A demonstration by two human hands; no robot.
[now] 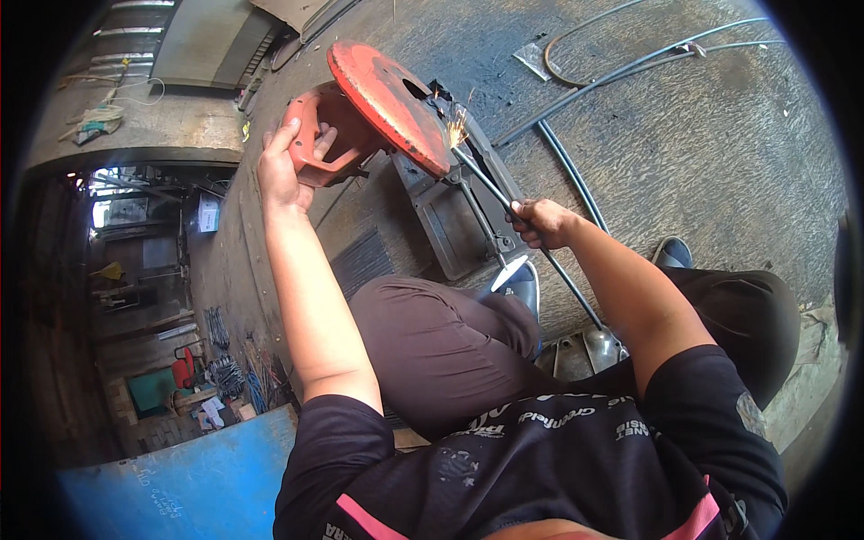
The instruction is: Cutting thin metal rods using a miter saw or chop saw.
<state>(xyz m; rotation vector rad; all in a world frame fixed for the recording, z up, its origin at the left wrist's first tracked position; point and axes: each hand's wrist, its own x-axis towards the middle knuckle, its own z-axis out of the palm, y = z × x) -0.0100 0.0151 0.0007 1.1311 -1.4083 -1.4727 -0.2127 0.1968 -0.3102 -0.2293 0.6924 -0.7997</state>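
Note:
My left hand [286, 171] is closed round the handle of an orange-red cut-off saw [382, 103], whose round guard tilts over the grey base [443, 236]. At the lower edge of the guard, sparks [456, 130] fly where the tip of a thin metal rod [486, 184] meets the saw. My right hand [543, 222] grips this rod partway along, and its near end reaches down toward my lap. Below the guard, a clamp screw with a pale handle [509, 273] sticks out from the base. The guard hides the cutting disc.
Long metal rods [621, 72] lie on the floor at the far right, near a clear plastic bag [534, 59]. My shoes [673, 253] rest beside the saw. A shiny metal piece [576, 355] sits between my legs. At left are a blue panel [207, 477] and wire bundles [227, 373].

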